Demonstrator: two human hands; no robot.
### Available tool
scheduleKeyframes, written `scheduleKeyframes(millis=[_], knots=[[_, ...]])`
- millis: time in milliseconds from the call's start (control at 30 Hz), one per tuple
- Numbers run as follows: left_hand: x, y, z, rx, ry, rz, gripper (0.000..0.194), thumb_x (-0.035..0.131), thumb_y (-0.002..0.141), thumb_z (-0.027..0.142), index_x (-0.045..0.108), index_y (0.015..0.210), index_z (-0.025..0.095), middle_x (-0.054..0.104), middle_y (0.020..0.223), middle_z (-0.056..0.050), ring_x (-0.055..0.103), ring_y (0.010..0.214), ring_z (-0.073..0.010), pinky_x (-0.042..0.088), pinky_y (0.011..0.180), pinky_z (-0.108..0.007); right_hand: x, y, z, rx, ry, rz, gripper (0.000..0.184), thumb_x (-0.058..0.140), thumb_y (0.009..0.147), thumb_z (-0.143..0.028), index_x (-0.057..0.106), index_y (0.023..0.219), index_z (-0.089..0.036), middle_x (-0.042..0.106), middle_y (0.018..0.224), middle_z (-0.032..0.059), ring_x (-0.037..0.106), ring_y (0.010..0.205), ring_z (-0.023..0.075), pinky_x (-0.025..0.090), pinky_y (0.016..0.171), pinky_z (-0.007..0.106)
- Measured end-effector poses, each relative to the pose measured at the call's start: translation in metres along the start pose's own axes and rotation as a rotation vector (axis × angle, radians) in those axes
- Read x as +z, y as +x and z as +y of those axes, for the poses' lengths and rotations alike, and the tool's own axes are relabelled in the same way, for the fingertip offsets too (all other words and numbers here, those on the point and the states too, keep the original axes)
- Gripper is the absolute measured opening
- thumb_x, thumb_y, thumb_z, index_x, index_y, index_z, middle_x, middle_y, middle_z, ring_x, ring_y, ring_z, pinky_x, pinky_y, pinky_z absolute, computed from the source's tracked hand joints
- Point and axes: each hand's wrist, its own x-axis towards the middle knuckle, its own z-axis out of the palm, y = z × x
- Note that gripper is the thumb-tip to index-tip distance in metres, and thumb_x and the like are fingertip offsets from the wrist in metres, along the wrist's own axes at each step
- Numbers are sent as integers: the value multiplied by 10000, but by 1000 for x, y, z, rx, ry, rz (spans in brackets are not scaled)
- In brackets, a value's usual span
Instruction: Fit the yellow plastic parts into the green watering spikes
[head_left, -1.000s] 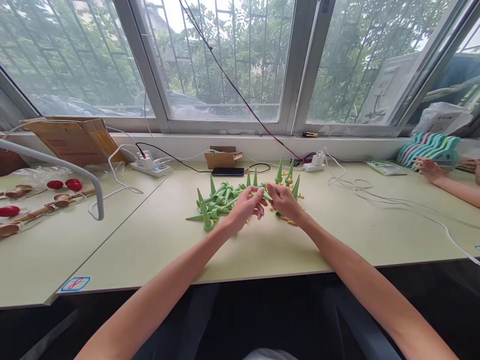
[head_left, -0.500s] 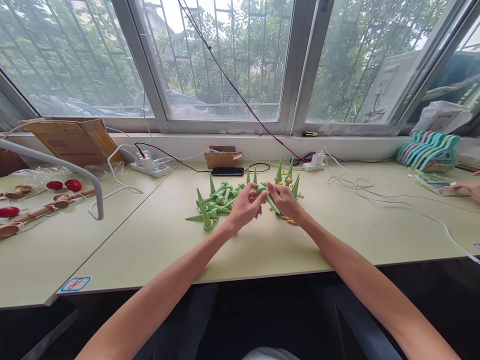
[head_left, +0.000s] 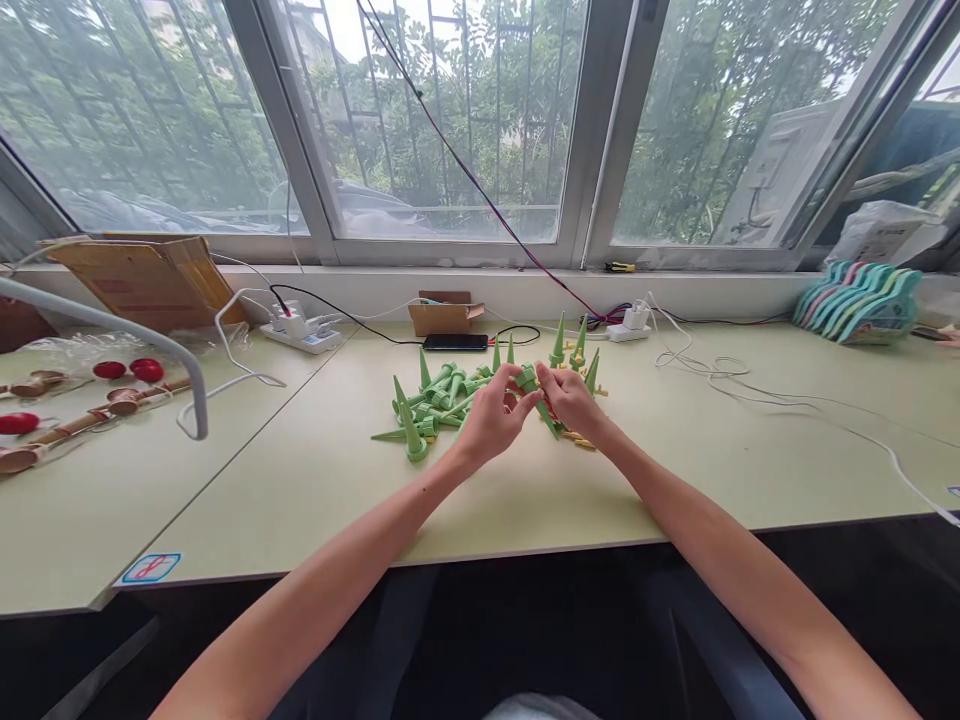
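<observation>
My left hand point(head_left: 491, 418) is closed, its thumb and fingers round the capped end of a green plastic watering spike point(head_left: 527, 379). The spike slants down to the right, its pointed end below my hands. At the same cap, my right hand point(head_left: 570, 398) pinches with thumb and forefinger; whether a small part sits between those fingertips is hidden. Beside my left hand lies a pile of green spikes point(head_left: 442, 398), some upright, some on their sides. Behind and right of my right hand, several spikes point(head_left: 578, 345) stand upright with small yellow pieces point(head_left: 581, 441) around them.
A black phone point(head_left: 455, 342) lies behind the pile, before a small open cardboard box point(head_left: 446, 315). Power strips point(head_left: 304, 338) and loose white cables point(head_left: 720, 370) are along the back. Wooden toys with red balls point(head_left: 146, 371) lie left; turquoise hangers point(head_left: 859, 303) stand far right.
The spike's cap has turned up into clearer view between my hands, and my left fingers have shifted on it. At the far right, another person's hand and a clear packet have moved away.
</observation>
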Motion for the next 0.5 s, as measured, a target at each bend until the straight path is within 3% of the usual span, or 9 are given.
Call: scheduleKeyframes(millis=[500], knots=[[1,0,3,19,2,9,284,587,871,416,452,1023,217,586,795,23,497,455,-53,378,461,-191,0,1,0,-39,-44,5,649,392,913,-697,398,500,-196,427,399,-20,415,365,90,330,409,250]])
